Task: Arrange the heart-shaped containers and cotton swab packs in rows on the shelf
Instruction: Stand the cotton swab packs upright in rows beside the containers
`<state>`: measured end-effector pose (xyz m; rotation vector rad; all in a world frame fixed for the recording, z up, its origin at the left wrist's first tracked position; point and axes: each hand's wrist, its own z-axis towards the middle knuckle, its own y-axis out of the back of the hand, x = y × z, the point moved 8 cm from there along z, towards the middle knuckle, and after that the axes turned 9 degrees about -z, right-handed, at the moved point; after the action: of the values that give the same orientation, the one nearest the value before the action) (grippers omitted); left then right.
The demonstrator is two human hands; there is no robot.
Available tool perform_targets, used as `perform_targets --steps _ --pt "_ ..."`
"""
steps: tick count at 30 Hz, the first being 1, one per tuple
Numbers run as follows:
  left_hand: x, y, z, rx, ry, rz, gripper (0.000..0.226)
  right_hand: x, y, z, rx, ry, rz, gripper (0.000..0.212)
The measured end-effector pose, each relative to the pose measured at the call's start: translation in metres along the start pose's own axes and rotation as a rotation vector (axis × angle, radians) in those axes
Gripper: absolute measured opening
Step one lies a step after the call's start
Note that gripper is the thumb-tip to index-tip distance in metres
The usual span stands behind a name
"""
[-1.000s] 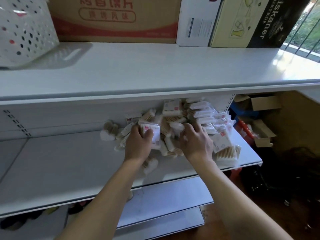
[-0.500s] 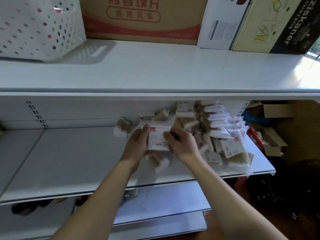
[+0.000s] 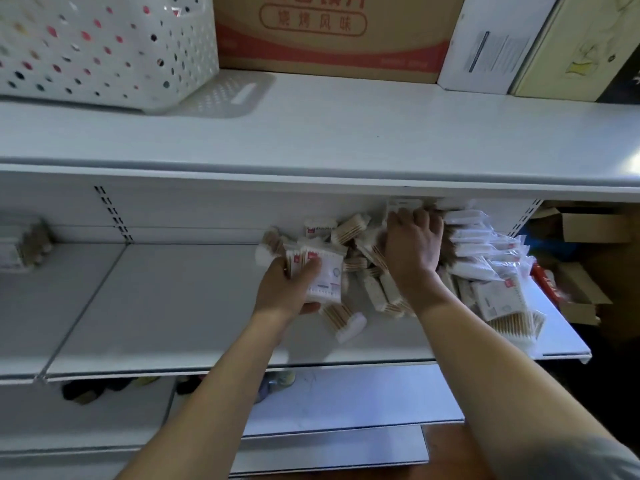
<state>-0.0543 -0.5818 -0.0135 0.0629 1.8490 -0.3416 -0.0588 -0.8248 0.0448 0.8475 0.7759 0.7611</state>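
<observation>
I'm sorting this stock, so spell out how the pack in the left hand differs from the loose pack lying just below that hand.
The flat white printed swab pack is gripped by the left hand and lifted, label facing the camera; the small clear pack of wooden-stick swabs lies untouched on the white shelf. The held pack looks larger and shows a red logo; the lying one shows bare sticks and white tips. Both hold cotton swabs.

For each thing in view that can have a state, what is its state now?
left hand: grips a small stack of swab packs.
right hand: reaches into the pile, fingers on a pack at the back.
pile of swab packs: jumbled, not in rows.
single pack: lies loose before the pile.
white basket: on the top shelf.
</observation>
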Motion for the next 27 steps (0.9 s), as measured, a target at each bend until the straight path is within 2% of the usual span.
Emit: perform_targets --steps 3,7,9,11,14,17,19,22,24,27 --pt "-0.001 -0.003 0.0 0.016 0.005 0.006 0.037 -0.008 0.008 -0.001 -0.056 0.005 -0.009 0.021" --pt "-0.003 -0.009 0.001 -0.002 -0.007 -0.058 0.035 -0.023 0.037 -0.029 -0.342 -0.043 0.245 0.02" --pt "-0.005 -0.017 0.001 -0.004 -0.016 -0.099 0.027 -0.01 0.061 -0.061 -0.508 0.045 0.435 0.02" --pt "-0.008 -0.027 -0.002 0.007 0.002 -0.152 0.02 0.014 0.071 -0.091 -0.566 0.204 0.623 0.02" --pt "-0.007 -0.041 -0.005 0.069 0.042 -0.207 0.039 0.033 0.07 -0.114 -0.514 0.286 0.75 0.02" --pt "-0.007 -0.038 -0.007 0.092 -0.001 -0.18 0.036 0.032 0.069 -0.115 -0.434 0.335 0.85 0.028" --pt "-0.005 -0.029 -0.004 0.058 -0.013 -0.149 0.031 0.017 0.062 -0.105 -0.366 0.245 0.859 0.033" --pt "-0.002 -0.012 -0.002 -0.015 0.008 -0.089 0.025 0.002 0.032 -0.076 -0.151 0.009 0.547 0.036" --pt "-0.001 -0.003 -0.003 -0.048 0.021 -0.038 0.023 0.007 0.016 -0.063 -0.011 -0.032 0.358 0.033" --pt "-0.001 0.007 -0.005 -0.091 0.021 0.015 0.02 0.013 0.004 -0.054 0.095 -0.047 0.271 0.032"
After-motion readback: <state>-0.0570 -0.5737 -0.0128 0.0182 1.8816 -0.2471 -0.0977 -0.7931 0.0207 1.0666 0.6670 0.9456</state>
